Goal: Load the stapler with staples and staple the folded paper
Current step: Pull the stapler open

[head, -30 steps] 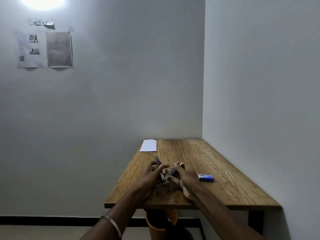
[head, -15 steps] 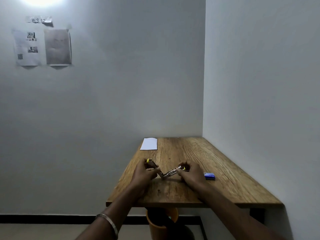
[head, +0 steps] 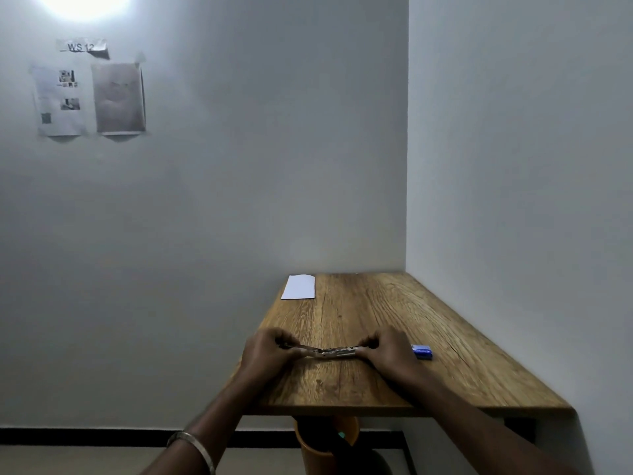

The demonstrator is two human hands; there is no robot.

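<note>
Walls: pale grey, meeting in a corner at the far right of the scene. Three paper sheets (head: pixel 89 97) are taped high on the far wall at left; the top strip reads "WS 12". A bright light glares above them.

Worktop (head: pixel 394 317): wooden plank surface, set into the corner, its right edge against the right wall and its far edge against the far wall.

Orange bin (head: pixel 318 447): stands on the floor under the near edge of the worktop, partly hidden.

Left hand (head: pixel 265 353): over the near left part of the worktop, fingers curled; its grip is closed on the left end of the stapler (head: pixel 330 353). A metal bangle (head: pixel 195 447) sits on the left wrist.

Right hand (head: pixel 387 351): opposite the left, fingers curled; its grip is closed on the right end of the stapler.

Folded paper (head: pixel 298 287): white, flat on the far left corner of the worktop, well apart from both hands.

Stapler: metal, swung open nearly flat into one long line between the two hands, low over the near part of the worktop. Contact with the surface cannot be determined.

Staple box (head: pixel 422 352): small, blue, lying on the worktop just beside the right hand, on its right.
</note>
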